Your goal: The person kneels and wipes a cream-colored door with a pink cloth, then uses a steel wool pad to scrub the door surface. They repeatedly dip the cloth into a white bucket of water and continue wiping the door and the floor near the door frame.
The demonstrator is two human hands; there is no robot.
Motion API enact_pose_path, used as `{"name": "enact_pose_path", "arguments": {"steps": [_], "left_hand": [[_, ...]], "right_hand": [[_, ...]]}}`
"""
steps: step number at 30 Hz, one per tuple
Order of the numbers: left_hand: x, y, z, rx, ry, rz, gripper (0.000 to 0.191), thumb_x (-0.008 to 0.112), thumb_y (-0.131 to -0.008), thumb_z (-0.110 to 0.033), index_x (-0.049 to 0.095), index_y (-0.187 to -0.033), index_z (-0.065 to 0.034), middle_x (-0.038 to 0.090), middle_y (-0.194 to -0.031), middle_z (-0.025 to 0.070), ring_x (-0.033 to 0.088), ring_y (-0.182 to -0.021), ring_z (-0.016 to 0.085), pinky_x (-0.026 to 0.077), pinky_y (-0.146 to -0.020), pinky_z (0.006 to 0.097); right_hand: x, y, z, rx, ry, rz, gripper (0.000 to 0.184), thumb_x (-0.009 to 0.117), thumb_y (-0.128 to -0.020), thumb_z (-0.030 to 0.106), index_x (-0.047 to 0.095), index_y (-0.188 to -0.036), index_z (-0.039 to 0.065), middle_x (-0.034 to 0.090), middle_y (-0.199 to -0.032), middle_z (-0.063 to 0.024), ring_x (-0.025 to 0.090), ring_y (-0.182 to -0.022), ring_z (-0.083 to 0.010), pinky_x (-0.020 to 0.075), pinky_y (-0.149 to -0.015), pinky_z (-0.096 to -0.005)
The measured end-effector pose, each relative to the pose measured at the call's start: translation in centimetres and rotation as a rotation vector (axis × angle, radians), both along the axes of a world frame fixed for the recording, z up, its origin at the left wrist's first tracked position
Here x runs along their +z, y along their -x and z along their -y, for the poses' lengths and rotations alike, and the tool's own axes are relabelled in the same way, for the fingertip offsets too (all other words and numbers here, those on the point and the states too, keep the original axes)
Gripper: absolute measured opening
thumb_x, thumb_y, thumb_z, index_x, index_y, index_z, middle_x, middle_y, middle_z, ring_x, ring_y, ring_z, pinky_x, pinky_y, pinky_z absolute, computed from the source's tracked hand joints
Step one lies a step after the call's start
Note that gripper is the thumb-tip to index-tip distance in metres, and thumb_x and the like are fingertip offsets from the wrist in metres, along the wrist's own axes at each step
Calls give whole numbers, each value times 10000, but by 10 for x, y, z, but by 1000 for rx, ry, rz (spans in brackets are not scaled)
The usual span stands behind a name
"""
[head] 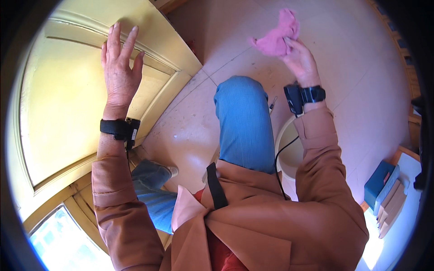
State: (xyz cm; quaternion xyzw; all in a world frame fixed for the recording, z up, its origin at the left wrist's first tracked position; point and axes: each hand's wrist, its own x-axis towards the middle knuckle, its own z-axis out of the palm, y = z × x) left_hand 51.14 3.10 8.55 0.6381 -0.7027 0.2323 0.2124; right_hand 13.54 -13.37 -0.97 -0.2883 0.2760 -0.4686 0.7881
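Note:
My left hand (122, 64) lies with fingers spread against the moulding of a cream-painted panelled door (67, 101) at the left; it holds nothing. My right hand (300, 59), at the upper right, pinches a crumpled pink cloth (279, 35) between thumb and fingers, held over the tiled floor. The cloth is apart from the door. Each wrist wears a black strap with a small device.
A pale bucket (290, 149) stands on the floor (183, 128) beside my bent knee, partly hidden by my right sleeve. A thin tool (272, 104) shows by the knee. A dark box (379, 183) and brown folders (391, 206) sit on a surface at right.

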Motion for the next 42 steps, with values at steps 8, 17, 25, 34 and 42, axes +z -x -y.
{"name": "enact_pose_path", "arguments": {"steps": [8,17,25,34,42], "left_hand": [[-10,-10,8,175,-141,198,756,689,-791,-134,348,-1452,-270,233,-1540,100,219,-1423,267,180,-1138,429],[-18,-9,12,251,-110,246,701,684,-799,-168,406,-1421,-332,197,-1547,146,171,-1434,319,135,-1130,470],[-28,-16,17,260,-39,281,622,705,-795,-229,493,-1365,-357,200,-1539,173,181,-1423,356,113,-1121,477],[-25,-17,17,273,-24,340,591,746,-764,-293,547,-1316,-366,222,-1532,159,199,-1416,376,196,-1101,525],[-24,-20,-7,140,-60,35,482,723,-735,-83,663,-1191,-228,315,-1493,164,278,-1388,385,212,-1105,531]], "right_hand": [[-87,31,-12,-56,-252,-206,395,596,-865,65,510,-1250,51,598,-1119,-75,578,-1035,-230,464,-895,-400],[-119,-24,22,108,-137,-262,458,635,-841,106,502,-1271,21,614,-1111,-83,600,-1004,-207,492,-826,-355],[-161,-90,47,285,-119,-506,518,657,-799,44,501,-1290,-8,609,-1170,-85,603,-1017,-180,495,-839,-319],[-213,-139,72,559,219,-910,486,694,-768,42,563,-1233,-10,632,-1119,-88,605,-981,-161,477,-873,-272],[-226,-173,64,750,439,-1153,471,706,-749,78,592,-1202,19,650,-1068,-106,617,-946,-163,490,-847,-251]]}}
